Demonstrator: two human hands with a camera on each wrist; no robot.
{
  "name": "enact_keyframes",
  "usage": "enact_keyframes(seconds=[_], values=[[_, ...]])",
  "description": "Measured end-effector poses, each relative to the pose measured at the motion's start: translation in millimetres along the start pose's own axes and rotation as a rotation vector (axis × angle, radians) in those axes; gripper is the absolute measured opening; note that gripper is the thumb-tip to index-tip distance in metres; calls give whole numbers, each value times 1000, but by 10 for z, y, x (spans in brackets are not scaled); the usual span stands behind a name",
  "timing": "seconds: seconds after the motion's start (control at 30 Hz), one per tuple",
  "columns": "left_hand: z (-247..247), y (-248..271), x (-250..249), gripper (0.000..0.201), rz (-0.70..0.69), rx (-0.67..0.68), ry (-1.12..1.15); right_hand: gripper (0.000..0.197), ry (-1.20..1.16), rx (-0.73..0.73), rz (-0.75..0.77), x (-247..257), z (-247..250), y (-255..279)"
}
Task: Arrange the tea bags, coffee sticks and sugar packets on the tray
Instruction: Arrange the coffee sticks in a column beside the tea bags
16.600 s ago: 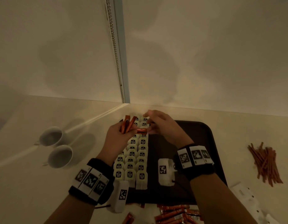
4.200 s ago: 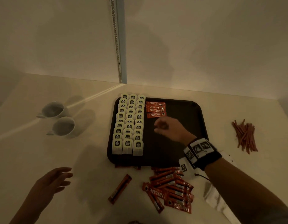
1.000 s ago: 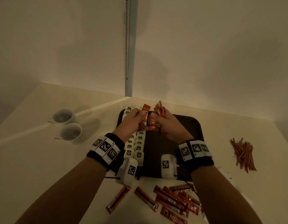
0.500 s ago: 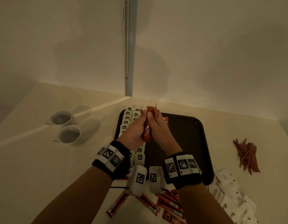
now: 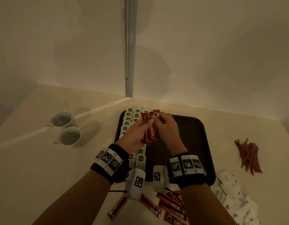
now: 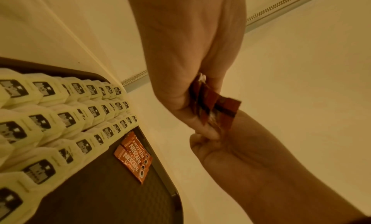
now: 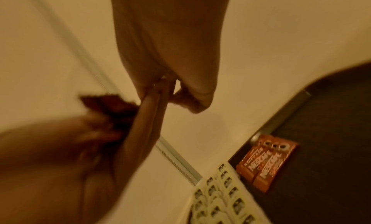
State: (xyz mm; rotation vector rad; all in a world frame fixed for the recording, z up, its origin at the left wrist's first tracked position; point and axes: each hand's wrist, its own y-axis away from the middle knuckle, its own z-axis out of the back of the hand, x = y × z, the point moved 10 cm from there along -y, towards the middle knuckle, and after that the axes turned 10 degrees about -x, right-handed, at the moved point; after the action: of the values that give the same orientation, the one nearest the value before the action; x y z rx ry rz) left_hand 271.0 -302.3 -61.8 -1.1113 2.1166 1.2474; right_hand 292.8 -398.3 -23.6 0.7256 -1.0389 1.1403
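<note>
We hold a fan of coffee sticks [image 5: 150, 129] pinched between left hand [image 5: 135, 137] and right hand [image 5: 167, 129]; light, slippery, flexible: grip mid-length, we judge.

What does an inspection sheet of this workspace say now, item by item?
Surface: pale counter in a corner.
Job's things: dark tray holds rows of tea bags and a few coffee sticks at its far edge; loose coffee sticks and white sugar packets lie before the tray.
Clutter: two cups; pile of thin brown sticks.
Grips: left hand and right hand both hold a bundle of coffee sticks above the tray.
Cables: thin black cord by the left wrist.
Surroundings: plain walls, a bead chain.
</note>
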Motion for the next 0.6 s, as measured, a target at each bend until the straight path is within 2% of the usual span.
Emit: enact_keyframes(seconds=[0.07, 0.1, 0.23, 0.33, 0.37, 0.47, 0.6], values=[[35, 23, -31, 29, 9, -3, 12, 20, -344, 63, -181, -85, 1, 24], [68, 29, -49, 28, 11, -17, 11, 18, -437, 81, -211, -80, 21, 31], [239, -8, -144, 25, -47, -133, -6, 4, -427, 25, -198, -43, 180, 6], [385, -9, -259, 7, -142, -265, -81, 4, -382, 2, -202, -71, 232, -5], [418, 6, -299, 7, -177, -292, -131, 7, -387, 3, -206, -71, 241, -4], [388, 60, -360, 16, -252, -280, -322, 17, -417, 14, -188, -63, 253, -6], [277, 126, -489, 15, -345, -260, -352, 11, -508, 15, -225, -108, 200, 30]])
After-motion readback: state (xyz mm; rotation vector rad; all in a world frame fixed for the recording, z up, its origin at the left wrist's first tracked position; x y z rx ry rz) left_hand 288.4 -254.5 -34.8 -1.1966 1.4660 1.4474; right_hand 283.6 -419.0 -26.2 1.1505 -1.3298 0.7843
